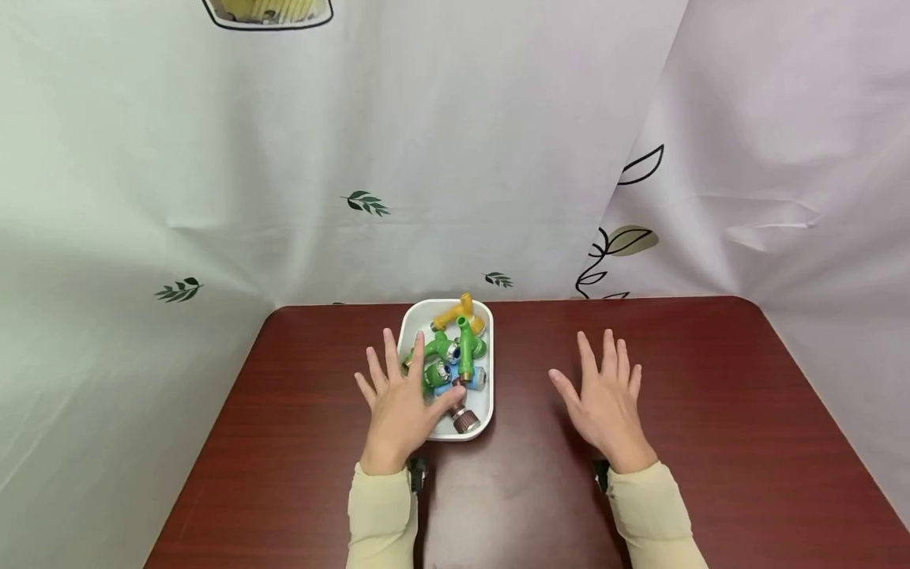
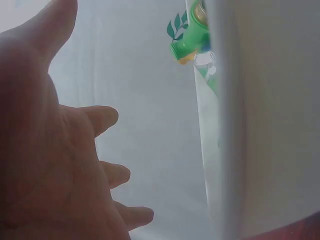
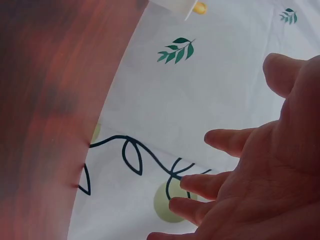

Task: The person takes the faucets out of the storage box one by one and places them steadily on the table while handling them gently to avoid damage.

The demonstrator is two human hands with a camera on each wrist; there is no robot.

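A white tray point(image 1: 489, 411) holds several coloured pieces that look like small taps or pipe fittings. In it lie a yellow piece point(image 1: 449, 316) at the far end, green pieces point(image 1: 465, 348) in the middle, a blue piece point(image 1: 469, 378) under them and a brown piece with a ribbed cap point(image 1: 465, 420) at the near end. My left hand point(image 1: 400, 411), fingers spread and palm down, overlaps the tray's left side in the head view and hides part of it. To the right of the tray, my right hand point(image 1: 607, 407) hovers over the table with fingers spread, holding nothing.
The dark red-brown table point(image 1: 540, 490) meets a white curtain point(image 1: 455, 158) with printed leaves at its back edge. More curtain hangs on the left and right sides. Each wrist bears a small black device below the palm.
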